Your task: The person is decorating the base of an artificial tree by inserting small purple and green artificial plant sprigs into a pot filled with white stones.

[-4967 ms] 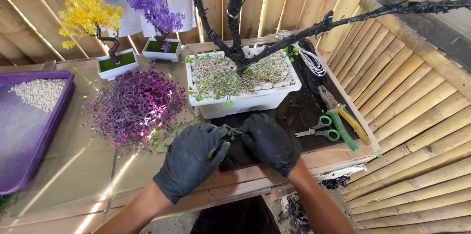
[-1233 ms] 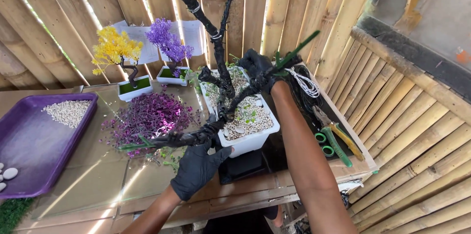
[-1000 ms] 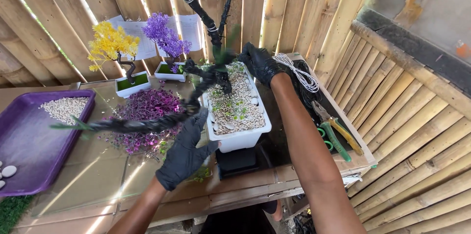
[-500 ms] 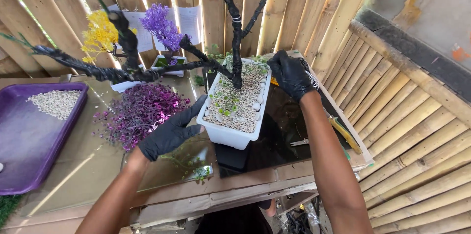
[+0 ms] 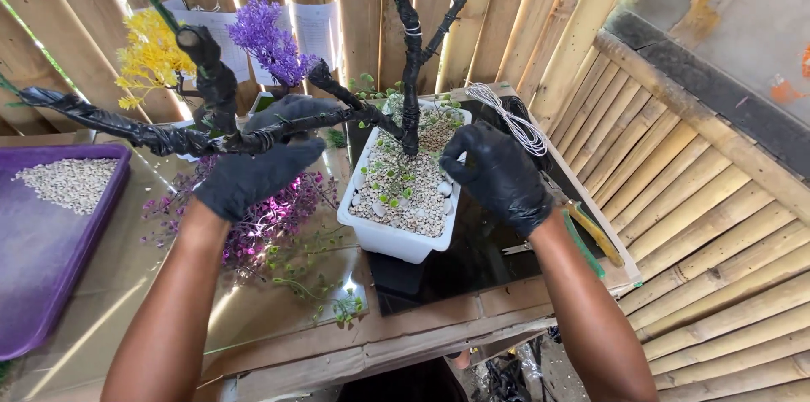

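While the left hand (image 5: 257,167) grips a black wrapped branch (image 5: 135,134), the right hand (image 5: 498,176) clasps the white planter (image 5: 384,237) of pebbles mid-table; a purple tray (image 5: 51,284) at the left edge holds gravel.

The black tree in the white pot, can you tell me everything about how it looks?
The black tape-wrapped artificial tree stands upright in the white rectangular plastic pot, which is filled with pale pebbles and small green sprigs. It has no leaves. Its trunk rises out of the top of the picture, and a long bare branch stretches left. The left hand, in a black glove, grips that branch; the right hand rests at the pot's rim.
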